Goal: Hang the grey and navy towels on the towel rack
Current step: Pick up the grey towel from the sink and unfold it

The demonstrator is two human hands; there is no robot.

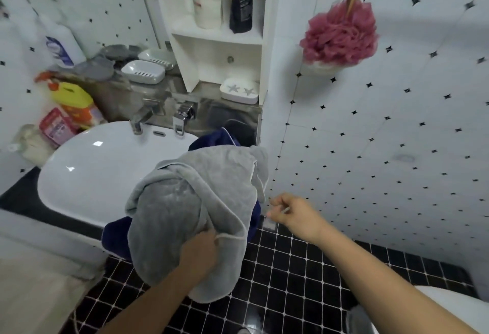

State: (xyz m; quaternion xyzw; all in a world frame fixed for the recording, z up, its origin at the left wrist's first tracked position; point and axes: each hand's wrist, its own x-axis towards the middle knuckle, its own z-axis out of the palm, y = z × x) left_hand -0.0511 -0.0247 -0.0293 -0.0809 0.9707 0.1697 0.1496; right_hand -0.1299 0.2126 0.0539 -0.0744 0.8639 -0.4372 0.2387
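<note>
While the left hand (pixel 202 247) grips the grey towel (pixel 190 201) bunched over the navy towel (pixel 116 235) at the sink's (pixel 92 175) front right edge, the right hand (pixel 289 213) hovers loosely curled, holding nothing. It should catch a free corner so the grey towel lifts off alone.

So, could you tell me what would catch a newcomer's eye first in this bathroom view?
Probably the grey towel, bunched in the centre over the right edge of the white sink, with the navy towel showing beneath it. The left hand grips its lower part, while the right hand hangs beside it. Upper right, a pink bath pouf hangs against the tiled wall.
</note>
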